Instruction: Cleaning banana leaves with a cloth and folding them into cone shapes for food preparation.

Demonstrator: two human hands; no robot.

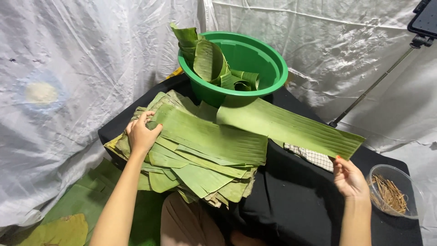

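A stack of flat banana leaf pieces [200, 155] lies on a black-covered table [291, 200]. My left hand [141, 134] rests on the stack's left end, fingers over the edge of the top leaf. My right hand [349, 178] pinches the right end of a long banana leaf strip [291, 127], which stretches from the stack toward the right. A checked cloth [312, 156] lies under that strip.
A green plastic basin [257, 54] with rolled leaves [209, 61] stands at the back. A clear bowl of thin brown sticks [395, 191] sits at the right edge. More leaves [77, 205] lie on the floor at left. White sheeting surrounds the table; a tripod leg [373, 86] slants at right.
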